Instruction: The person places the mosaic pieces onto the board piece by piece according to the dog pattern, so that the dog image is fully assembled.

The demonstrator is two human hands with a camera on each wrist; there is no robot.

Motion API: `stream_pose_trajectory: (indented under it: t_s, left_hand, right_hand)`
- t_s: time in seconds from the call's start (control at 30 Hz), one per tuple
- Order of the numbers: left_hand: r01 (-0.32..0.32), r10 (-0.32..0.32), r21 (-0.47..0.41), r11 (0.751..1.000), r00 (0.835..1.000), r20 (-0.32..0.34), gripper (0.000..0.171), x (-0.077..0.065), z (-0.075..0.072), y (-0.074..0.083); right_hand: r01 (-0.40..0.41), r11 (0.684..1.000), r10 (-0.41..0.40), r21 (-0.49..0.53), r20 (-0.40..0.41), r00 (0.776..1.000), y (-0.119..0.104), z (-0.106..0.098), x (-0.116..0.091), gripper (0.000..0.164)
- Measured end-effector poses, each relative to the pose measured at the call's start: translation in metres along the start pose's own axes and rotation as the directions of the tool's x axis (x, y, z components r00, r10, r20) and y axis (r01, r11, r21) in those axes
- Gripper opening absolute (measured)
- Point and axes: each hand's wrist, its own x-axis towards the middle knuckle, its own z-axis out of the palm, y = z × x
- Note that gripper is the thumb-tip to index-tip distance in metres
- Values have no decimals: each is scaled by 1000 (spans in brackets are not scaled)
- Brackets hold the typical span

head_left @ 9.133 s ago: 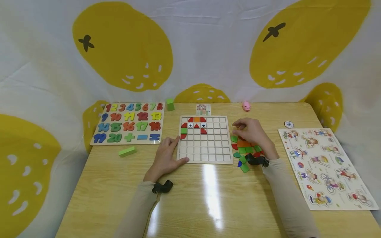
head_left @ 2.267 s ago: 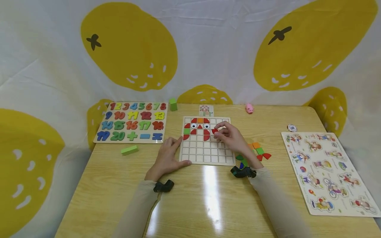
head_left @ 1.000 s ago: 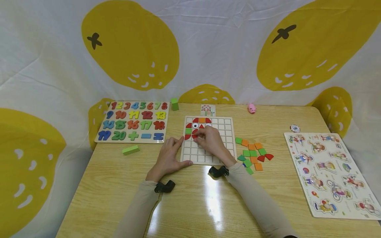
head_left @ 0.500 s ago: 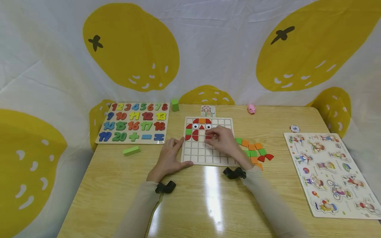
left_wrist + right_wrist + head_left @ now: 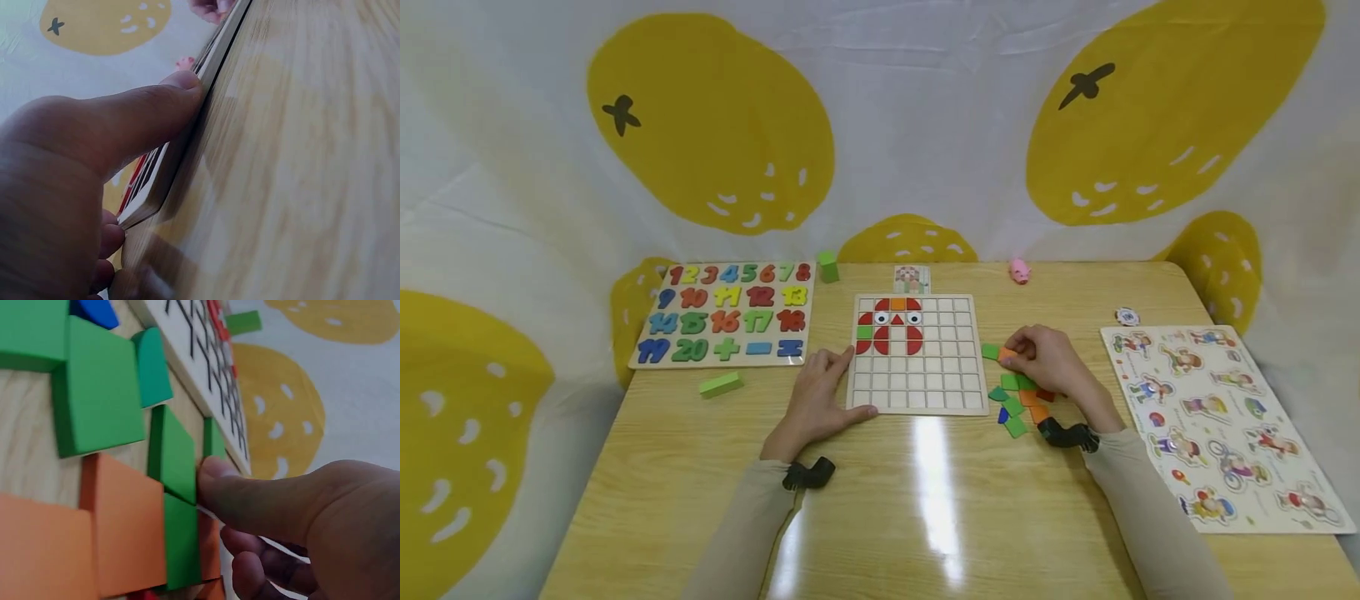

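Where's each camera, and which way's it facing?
On the head: looks forward and down at the board; left hand, right hand and sleeves show.
On the left wrist: looks along the board's edge; left hand and a bit of right hand show.
On the right wrist: looks across the tiles toward the board; right hand shows.
Head and right wrist both show the blue tile.
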Motion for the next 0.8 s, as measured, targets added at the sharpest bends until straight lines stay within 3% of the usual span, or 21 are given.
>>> stream_pose_trajectory:
  t_s: [0.17, 0.3, 0.4, 0.53, 0.6, 0.8]
  left_hand:
    - [-10, 10, -12, 1000, 1000, 1, 113, 0, 2, 1]
    - [1, -1, -10, 1000, 1000, -8, 114, 0, -2, 1]
    - [9, -9, -4, 1000, 1000, -2, 114, -2, -4, 0]
    - [3, -3, -22, 1000, 1000, -5, 112, -2, -4, -1]
    - [-6, 5, -27, 1000, 1000, -7, 112, -1, -3, -1]
    - [-19, 19, -22, 1000, 1000, -10, 112, -1, -3, 0]
  right_hand:
    - [50, 997, -47, 52, -57, 997, -2, -6, 0, 26]
    - [120, 968, -101, 222, -94, 990, -22, -2, 12, 27]
    - [112, 925, -80, 364, -103, 991, -42, 15, 26, 29]
    - [99, 888, -51, 450, -119, 992, -66, 50, 48, 39]
    - [111, 891, -59, 440, -129, 990, -77, 66, 57, 40]
    - [141, 954, -90, 265, -197, 976, -98, 95, 69, 36]
